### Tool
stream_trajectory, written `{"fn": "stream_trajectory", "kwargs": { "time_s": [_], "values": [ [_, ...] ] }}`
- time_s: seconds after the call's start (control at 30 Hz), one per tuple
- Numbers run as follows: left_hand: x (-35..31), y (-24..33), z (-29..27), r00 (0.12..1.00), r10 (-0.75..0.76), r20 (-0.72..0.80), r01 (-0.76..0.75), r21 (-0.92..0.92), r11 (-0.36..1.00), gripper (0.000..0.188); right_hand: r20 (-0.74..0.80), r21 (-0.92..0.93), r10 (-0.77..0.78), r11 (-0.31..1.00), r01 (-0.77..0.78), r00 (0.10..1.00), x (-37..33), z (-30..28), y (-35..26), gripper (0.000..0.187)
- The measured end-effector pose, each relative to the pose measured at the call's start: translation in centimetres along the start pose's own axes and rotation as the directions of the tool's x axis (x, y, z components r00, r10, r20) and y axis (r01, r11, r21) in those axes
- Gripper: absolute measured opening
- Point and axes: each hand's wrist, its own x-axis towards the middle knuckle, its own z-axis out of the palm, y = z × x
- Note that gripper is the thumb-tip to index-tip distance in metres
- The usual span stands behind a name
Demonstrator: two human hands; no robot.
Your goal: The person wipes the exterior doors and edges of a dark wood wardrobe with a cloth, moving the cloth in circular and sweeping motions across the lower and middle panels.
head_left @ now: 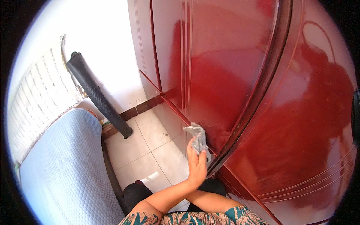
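My left hand (pixel 197 167) presses a crumpled grey cloth (pixel 198 135) against the lower part of a glossy dark red wardrobe (pixel 232 75), close to a curved groove in its door panel. The arm reaches up from the lower left. A second bare forearm lies below it, across my patterned top. The right hand itself is not visible.
A light blue quilted bed cover (pixel 63 168) fills the lower left. A black rolled tube (pixel 98 95) leans against the white wall (pixel 105 45), its foot on the pale floor tiles (pixel 150 150). A white slatted panel (pixel 37 93) stands at the far left.
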Motion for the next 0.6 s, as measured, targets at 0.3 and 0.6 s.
{"fn": "stream_trajectory", "kwargs": {
  "time_s": [0.3, 0.6],
  "values": [
    [3.0, 1.7, 1.6, 0.793, 0.509, 0.335, -0.592, 0.225, 0.774, 0.075, -0.106, 0.019, -0.058, 0.998, 0.060, 0.993, 1.4, 0.5, 2.5, 0.051],
    [10.5, 2.8, 0.2, 0.897, 0.419, 0.142, -0.443, 0.287, 0.849, 0.077, 0.017, 0.002, 0.034, 0.999, -0.034, 0.999, 1.3, -2.4, 0.8, 0.036]
  ]
}}
